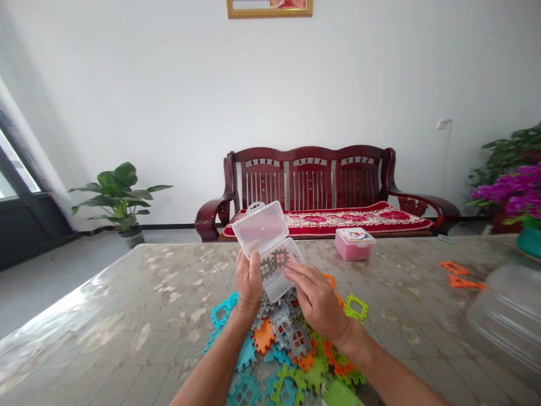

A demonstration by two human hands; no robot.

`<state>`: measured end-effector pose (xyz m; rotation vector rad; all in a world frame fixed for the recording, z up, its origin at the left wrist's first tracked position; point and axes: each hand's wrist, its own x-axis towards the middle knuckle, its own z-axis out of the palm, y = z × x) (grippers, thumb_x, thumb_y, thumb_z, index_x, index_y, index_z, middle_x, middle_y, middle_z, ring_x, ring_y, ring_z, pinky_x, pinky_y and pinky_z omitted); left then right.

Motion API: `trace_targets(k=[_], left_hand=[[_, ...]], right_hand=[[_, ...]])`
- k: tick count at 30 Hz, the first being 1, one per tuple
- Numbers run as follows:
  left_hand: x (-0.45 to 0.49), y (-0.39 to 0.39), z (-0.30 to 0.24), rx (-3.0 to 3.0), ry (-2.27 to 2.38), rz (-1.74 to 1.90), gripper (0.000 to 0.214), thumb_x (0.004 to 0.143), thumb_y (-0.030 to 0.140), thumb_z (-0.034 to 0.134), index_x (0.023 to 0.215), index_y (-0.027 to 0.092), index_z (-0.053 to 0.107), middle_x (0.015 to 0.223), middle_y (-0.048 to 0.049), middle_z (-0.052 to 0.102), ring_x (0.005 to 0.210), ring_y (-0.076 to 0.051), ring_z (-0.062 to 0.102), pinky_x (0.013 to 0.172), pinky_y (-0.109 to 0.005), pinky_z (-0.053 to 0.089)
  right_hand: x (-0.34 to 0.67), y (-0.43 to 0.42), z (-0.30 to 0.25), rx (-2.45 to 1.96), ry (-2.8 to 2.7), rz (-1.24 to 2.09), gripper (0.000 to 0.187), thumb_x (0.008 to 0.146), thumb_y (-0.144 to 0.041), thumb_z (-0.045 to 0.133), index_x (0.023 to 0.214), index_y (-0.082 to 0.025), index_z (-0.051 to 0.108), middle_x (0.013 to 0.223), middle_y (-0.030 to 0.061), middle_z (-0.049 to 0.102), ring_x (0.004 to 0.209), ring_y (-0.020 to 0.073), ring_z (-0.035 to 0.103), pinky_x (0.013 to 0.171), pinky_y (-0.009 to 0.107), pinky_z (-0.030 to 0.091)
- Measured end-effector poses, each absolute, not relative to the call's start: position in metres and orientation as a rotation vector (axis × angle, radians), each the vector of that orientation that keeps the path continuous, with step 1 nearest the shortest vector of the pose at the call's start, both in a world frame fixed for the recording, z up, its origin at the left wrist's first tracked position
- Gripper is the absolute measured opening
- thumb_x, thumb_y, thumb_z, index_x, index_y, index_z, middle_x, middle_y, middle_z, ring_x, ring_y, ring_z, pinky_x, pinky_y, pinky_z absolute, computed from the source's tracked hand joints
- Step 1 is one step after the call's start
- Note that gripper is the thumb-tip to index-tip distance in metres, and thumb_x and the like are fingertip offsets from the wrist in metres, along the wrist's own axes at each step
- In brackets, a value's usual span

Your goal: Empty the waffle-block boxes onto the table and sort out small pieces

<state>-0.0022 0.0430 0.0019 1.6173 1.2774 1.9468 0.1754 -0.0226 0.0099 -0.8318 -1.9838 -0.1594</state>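
Note:
A clear plastic box (281, 288) with its hinged lid (261, 226) raised is tilted above the table. My left hand (249, 282) grips its left side, thumb on top. Grey toothed building pieces (279, 258) with window cutouts lie in the box. Over the box's right part, my right hand (319, 301) has its fingers stretched out, the fingertips close to the grey pieces; whether they touch one I cannot tell. Beneath both hands spreads a pile of similar toothed pieces: grey ones (298, 338), blue ones (245, 389), green ones (289, 386) and orange ones (264, 336).
A pink lidded box (355, 248) stands behind my right hand on the patterned table (160, 316). Orange pieces (465, 282) lie at the right beside a large clear plastic container (507, 321). Beyond the table are a wooden bench (310, 152) and a potted plant (122, 197).

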Motion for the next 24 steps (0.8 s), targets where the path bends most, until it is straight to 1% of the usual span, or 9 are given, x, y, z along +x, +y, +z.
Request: trace_targets(k=[3, 6, 8, 11, 13, 15, 17, 19, 24], left_hand=[[0.004, 0.038, 0.002, 1.655, 1.243, 1.914, 0.046, 0.100, 0.049, 0.036, 0.122, 0.022, 0.066, 0.119, -0.0093, 0.068, 0.111, -0.024, 0.062, 0.099, -0.042, 0.047], [0.008, 0.034, 0.003, 1.773, 1.231, 1.885, 0.042, 0.099, 0.045, 0.038, 0.122, 0.022, 0.066, 0.120, -0.0085, 0.067, 0.115, -0.024, 0.059, 0.102, -0.043, 0.045], [0.008, 0.032, 0.005, 1.838, 1.246, 1.876, 0.040, 0.099, 0.042, 0.040, 0.120, 0.023, 0.067, 0.119, -0.0080, 0.068, 0.116, -0.025, 0.058, 0.103, -0.044, 0.044], [0.007, 0.031, 0.007, 1.868, 1.268, 1.875, 0.038, 0.099, 0.040, 0.040, 0.119, 0.022, 0.067, 0.115, -0.0077, 0.068, 0.114, -0.024, 0.058, 0.100, -0.042, 0.045], [0.006, 0.031, 0.008, 1.901, 1.285, 1.865, 0.036, 0.098, 0.039, 0.041, 0.116, 0.021, 0.067, 0.111, -0.0077, 0.068, 0.109, -0.024, 0.058, 0.097, -0.041, 0.046], [0.006, 0.030, 0.009, 1.949, 1.304, 1.846, 0.033, 0.098, 0.039, 0.043, 0.109, 0.020, 0.068, 0.105, -0.0073, 0.068, 0.103, -0.023, 0.059, 0.094, -0.040, 0.047], [0.008, 0.029, 0.009, 1.986, 1.306, 1.829, 0.031, 0.098, 0.038, 0.043, 0.105, 0.020, 0.067, 0.101, -0.0068, 0.067, 0.099, -0.023, 0.058, 0.091, -0.039, 0.047], [0.009, 0.028, 0.009, 2.008, 1.294, 1.822, 0.030, 0.098, 0.037, 0.042, 0.105, 0.020, 0.066, 0.100, -0.0065, 0.066, 0.097, -0.022, 0.058, 0.089, -0.038, 0.047], [0.008, 0.027, 0.009, 2.121, 1.320, 1.836, 0.029, 0.098, 0.035, 0.043, 0.109, 0.020, 0.065, 0.100, -0.0066, 0.066, 0.096, -0.022, 0.058, 0.086, -0.037, 0.047]], right_hand=[[0.162, -0.012, 0.024, -1.002, -2.113, -0.136, 0.053, 0.083, 0.000, 0.044, 0.132, -0.016, 0.056, 0.136, 0.0119, 0.058, 0.130, 0.0224, 0.049, 0.113, 0.043, 0.042], [0.151, -0.001, 0.035, -1.181, -2.221, -0.158, 0.047, 0.081, -0.002, 0.048, 0.127, -0.010, 0.056, 0.131, 0.0168, 0.058, 0.124, 0.0259, 0.050, 0.110, 0.045, 0.041], [0.146, 0.003, 0.040, -1.279, -2.284, -0.153, 0.040, 0.081, -0.003, 0.050, 0.120, -0.012, 0.058, 0.123, 0.0161, 0.060, 0.117, 0.0261, 0.051, 0.106, 0.045, 0.043], [0.144, 0.001, 0.043, -1.404, -2.356, -0.175, 0.036, 0.080, -0.003, 0.053, 0.114, -0.012, 0.061, 0.117, 0.0166, 0.061, 0.111, 0.0277, 0.052, 0.098, 0.044, 0.045], [0.144, -0.002, 0.044, -1.452, -2.381, -0.222, 0.031, 0.080, -0.003, 0.053, 0.108, -0.013, 0.064, 0.114, 0.0175, 0.062, 0.108, 0.0294, 0.052, 0.093, 0.044, 0.046], [0.145, -0.004, 0.043, -1.456, -2.406, -0.273, 0.024, 0.084, -0.007, 0.053, 0.103, -0.014, 0.067, 0.110, 0.0172, 0.063, 0.106, 0.0297, 0.054, 0.090, 0.043, 0.047], [0.145, -0.003, 0.040, -1.450, -2.425, -0.311, 0.020, 0.089, -0.013, 0.055, 0.104, -0.016, 0.068, 0.107, 0.0160, 0.065, 0.103, 0.0289, 0.056, 0.089, 0.042, 0.047], [0.146, 0.001, 0.036, -1.422, -2.474, -0.336, 0.019, 0.090, -0.018, 0.058, 0.106, -0.017, 0.069, 0.106, 0.0144, 0.067, 0.104, 0.0279, 0.058, 0.088, 0.040, 0.048], [0.150, 0.005, 0.030, -1.386, -2.548, -0.284, 0.022, 0.092, -0.008, 0.052, 0.094, -0.017, 0.072, 0.101, 0.0102, 0.070, 0.098, 0.0216, 0.063, 0.084, 0.031, 0.049]])
